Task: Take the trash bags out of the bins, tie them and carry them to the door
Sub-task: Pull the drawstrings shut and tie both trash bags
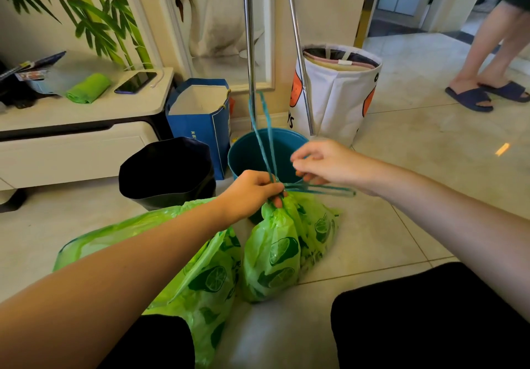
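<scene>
Two green trash bags printed with lime slices lie on the tiled floor in front of me. My left hand (252, 191) grips the gathered neck of the smaller bag (281, 251), where its blue drawstring (268, 142) comes out. One string loop flies upward, another loop lies out to the right. My right hand (321, 162) hovers just right of the neck with fingers loosely curled; whether it pinches a string is unclear. The larger bag (200, 277) lies slack under my left forearm. Behind stand a teal bin (246, 153) and a black bin (166, 173).
A blue paper bag (198, 122) and a white fabric basket (338, 90) stand by the wall, with two metal poles (249, 47) leaning there. A low white cabinet (80, 139) is at left. Another person's legs in slippers (484, 93) stand at the right, by a doorway.
</scene>
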